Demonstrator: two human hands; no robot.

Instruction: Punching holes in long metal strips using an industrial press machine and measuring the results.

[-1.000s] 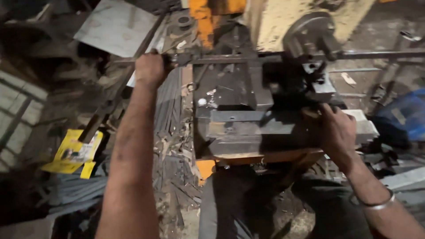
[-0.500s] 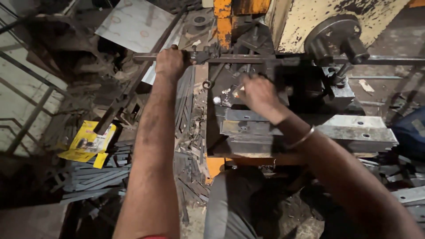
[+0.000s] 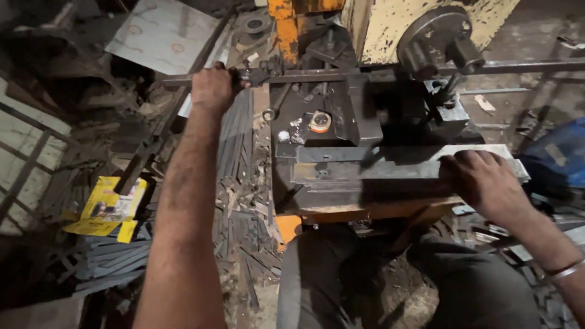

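knees (image 3: 390, 286): dark trousers, nearest, under the press.
right hand (image 3: 487, 180): fingers curled over the end of the flat steel plate (image 3: 390, 161), gripping it.
plate: lying across the press bed (image 3: 341, 183).
scrap strips (image 3: 237, 183): heaped left of the bed.
left hand (image 3: 212, 88): clenched round the long rod (image 3: 341, 74).
rod: running level across the press, farthest back.

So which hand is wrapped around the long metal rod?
The left hand, gripping the horizontal rod up at the machine; the right hand rests on the flat steel plate instead.
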